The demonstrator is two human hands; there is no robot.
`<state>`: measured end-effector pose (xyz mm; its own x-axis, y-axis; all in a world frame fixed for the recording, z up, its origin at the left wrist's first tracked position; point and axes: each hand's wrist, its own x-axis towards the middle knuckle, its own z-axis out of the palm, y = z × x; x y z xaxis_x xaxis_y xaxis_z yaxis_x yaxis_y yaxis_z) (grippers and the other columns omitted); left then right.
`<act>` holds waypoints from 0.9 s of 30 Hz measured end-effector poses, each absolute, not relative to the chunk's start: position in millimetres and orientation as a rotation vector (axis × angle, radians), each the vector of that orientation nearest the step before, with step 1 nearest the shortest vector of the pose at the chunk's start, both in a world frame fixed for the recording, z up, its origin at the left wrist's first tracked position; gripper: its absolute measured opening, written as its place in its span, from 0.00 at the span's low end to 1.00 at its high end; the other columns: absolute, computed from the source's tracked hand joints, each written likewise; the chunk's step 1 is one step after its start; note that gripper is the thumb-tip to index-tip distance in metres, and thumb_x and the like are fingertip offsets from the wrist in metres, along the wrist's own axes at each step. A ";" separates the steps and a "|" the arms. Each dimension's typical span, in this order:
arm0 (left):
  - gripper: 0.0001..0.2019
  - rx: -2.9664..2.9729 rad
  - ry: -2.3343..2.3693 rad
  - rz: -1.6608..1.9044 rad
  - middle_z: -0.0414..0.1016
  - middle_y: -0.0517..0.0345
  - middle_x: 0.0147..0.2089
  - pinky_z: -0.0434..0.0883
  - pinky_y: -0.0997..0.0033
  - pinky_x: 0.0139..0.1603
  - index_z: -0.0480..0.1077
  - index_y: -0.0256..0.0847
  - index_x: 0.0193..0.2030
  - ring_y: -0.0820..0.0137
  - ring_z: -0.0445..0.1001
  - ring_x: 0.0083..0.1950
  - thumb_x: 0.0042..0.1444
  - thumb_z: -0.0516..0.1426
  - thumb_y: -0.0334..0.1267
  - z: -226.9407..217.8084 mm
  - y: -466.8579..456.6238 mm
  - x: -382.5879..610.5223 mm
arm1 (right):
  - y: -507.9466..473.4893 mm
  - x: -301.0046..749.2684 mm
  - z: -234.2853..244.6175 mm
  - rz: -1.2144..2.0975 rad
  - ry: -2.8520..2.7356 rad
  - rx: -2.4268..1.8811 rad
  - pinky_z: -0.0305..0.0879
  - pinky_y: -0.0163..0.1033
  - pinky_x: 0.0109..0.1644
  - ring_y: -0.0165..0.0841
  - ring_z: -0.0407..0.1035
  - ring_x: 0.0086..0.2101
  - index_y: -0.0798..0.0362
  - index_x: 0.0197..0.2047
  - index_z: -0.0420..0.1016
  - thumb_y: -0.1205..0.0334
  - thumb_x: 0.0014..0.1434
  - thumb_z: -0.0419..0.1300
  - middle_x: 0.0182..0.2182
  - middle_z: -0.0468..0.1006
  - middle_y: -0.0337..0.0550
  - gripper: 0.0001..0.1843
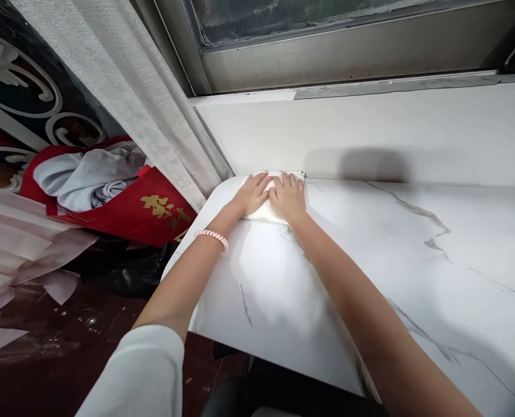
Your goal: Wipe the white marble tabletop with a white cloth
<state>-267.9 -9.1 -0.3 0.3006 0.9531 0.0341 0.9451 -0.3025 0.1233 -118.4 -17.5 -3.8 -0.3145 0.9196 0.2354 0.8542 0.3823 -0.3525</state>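
A white folded cloth (266,214) lies flat at the back left of the marbled white table (279,278), close to the wall. My left hand (253,195) rests palm down on its left part, fingers stretched out. Beside it, my right hand (288,198) presses flat on the right part, its fingers also extended. The two hands nearly meet at the thumbs, and much of the cloth is hidden under them. A pink coiled band (213,234) circles my left wrist.
Left of the table hangs a pale curtain (153,104). Behind it stands a red bag (122,223) with gold print, filled with light-coloured clothes (90,174). A metal-framed window (348,52) is above the wall. The table's rounded left edge is close to my left arm.
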 end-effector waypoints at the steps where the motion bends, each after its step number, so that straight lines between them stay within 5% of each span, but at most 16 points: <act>1: 0.29 2.469 1.803 0.155 0.48 0.42 0.78 0.41 0.49 0.78 0.51 0.33 0.75 0.61 0.44 0.79 0.70 0.40 0.43 -0.9 -11.6 -262.6 | -19.7 -113.2 -3.6 0.222 -2.254 -1.541 0.41 0.57 0.73 0.49 0.49 0.70 0.60 0.70 0.63 0.61 0.71 0.43 0.71 0.59 0.56 0.29; 27: 0.29 2.517 1.712 0.311 0.52 0.36 0.77 0.46 0.39 0.77 0.55 0.30 0.73 0.52 0.47 0.79 0.70 0.39 0.43 -3.6 -253.2 -122.2 | -251.5 35.4 -0.3 0.214 -2.402 -1.535 0.40 0.58 0.75 0.51 0.45 0.72 0.59 0.73 0.59 0.60 0.71 0.43 0.73 0.55 0.56 0.31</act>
<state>-122.2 -253.2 -3.6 0.3542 0.9273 0.1214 0.9106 -0.3715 0.1808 35.4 -251.5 -0.3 -0.3950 0.9054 0.1555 0.8637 0.4237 -0.2731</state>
